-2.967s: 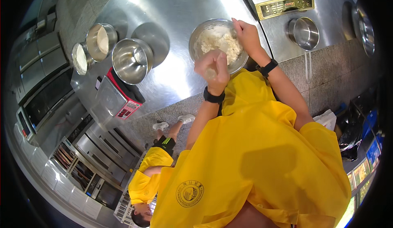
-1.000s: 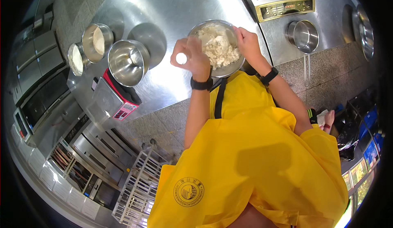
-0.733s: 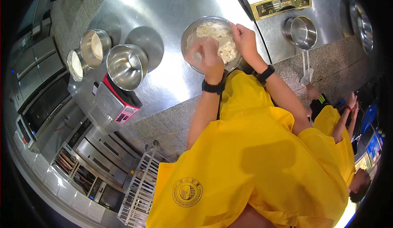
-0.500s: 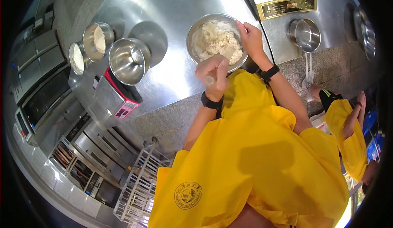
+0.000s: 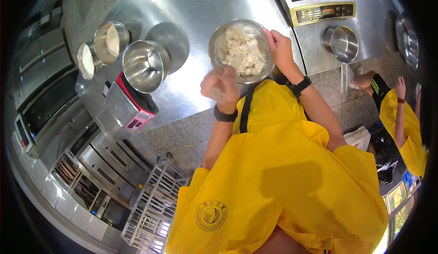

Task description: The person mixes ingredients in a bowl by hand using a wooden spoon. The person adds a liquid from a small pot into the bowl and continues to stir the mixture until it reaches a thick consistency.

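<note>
1. While steadying the metal bowl on the counter, apparently mixing crumbly dough inside.
2. Pinching bowl rim with right hand, gripping blurred handle with left hand.
3. Probably calling next for gathering dough together.

Bowl, round, shiny metal: sat mouth-up on the steel table, holding pale, lumpy dough.

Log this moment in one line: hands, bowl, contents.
left hand: closed around pale handle, motion-blurred | right hand: gripping rim of steel bowl | contents: lumpy pale mixture
</note>
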The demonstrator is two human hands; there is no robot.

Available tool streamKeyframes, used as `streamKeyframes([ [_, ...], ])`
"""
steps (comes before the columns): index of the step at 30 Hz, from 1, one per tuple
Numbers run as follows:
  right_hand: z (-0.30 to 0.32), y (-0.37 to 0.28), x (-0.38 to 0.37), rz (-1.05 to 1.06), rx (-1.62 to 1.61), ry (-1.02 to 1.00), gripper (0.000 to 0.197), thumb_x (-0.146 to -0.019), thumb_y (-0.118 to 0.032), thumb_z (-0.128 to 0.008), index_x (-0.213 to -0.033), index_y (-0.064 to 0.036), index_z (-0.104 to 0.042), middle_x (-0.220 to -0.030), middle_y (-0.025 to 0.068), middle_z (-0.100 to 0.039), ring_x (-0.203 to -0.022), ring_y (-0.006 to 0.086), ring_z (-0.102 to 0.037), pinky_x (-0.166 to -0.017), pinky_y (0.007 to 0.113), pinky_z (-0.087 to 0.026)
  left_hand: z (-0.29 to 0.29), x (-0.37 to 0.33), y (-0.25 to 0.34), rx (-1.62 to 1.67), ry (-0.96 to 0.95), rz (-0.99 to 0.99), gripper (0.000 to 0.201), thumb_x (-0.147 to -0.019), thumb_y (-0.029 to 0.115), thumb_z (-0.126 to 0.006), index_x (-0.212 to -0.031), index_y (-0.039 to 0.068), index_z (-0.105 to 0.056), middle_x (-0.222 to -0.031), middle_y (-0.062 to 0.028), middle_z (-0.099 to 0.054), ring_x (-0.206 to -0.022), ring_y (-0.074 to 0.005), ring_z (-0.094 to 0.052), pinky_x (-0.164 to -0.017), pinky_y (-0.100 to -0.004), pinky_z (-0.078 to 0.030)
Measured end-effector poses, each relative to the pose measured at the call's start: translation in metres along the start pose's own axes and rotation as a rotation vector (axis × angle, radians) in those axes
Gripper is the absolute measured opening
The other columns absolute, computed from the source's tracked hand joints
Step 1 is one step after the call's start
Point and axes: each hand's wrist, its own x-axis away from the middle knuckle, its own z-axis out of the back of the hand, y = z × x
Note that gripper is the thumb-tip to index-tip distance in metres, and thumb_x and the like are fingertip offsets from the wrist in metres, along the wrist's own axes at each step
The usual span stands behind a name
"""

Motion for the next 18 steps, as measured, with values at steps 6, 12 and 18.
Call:
streamKeyframes([
  [6,0.001,0.000,0.000,-0.016,-0.047,0.027,0.040,-0.100,-0.028,-0.058,-0.075,0.0029,-0.059,-0.060,0.0237,-0.049,-0.048,0.0371,-0.045,-0.048,0.040,-0.038,-0.030,-0.046,0.005,0.322,0.226,0.213,0.025,-0.084,-0.009,-0.056,-0.064,0.003,-0.046,-0.060,-0.0029,-0.049,-0.050,-0.0103,-0.044,-0.047,-0.0272,-0.036],
  [12,0.000,-0.005,0.001,-0.019,-0.064,0.037,0.039,-0.100,-0.027,-0.058,-0.075,0.0026,-0.059,-0.059,0.0239,-0.049,-0.048,0.0381,-0.046,-0.048,0.041,-0.039,-0.070,-0.065,-0.009,0.251,0.225,0.159,0.028,-0.081,-0.007,-0.060,-0.061,0.005,-0.045,-0.056,0.0014,-0.042,-0.048,-0.0075,-0.039,-0.044,-0.0257,-0.029],
  [18,-0.003,0.001,-0.005,-0.032,-0.081,0.094,0.041,-0.099,-0.027,-0.060,-0.071,0.0032,-0.056,-0.057,0.0224,-0.047,-0.046,0.0360,-0.042,-0.047,0.040,-0.037,-0.078,-0.039,0.000,-0.121,-0.120,0.195,0.019,-0.083,-0.003,-0.062,-0.066,0.001,-0.056,-0.062,-0.0016,-0.056,-0.060,-0.0144,-0.048,-0.064,-0.0256,-0.042],
])
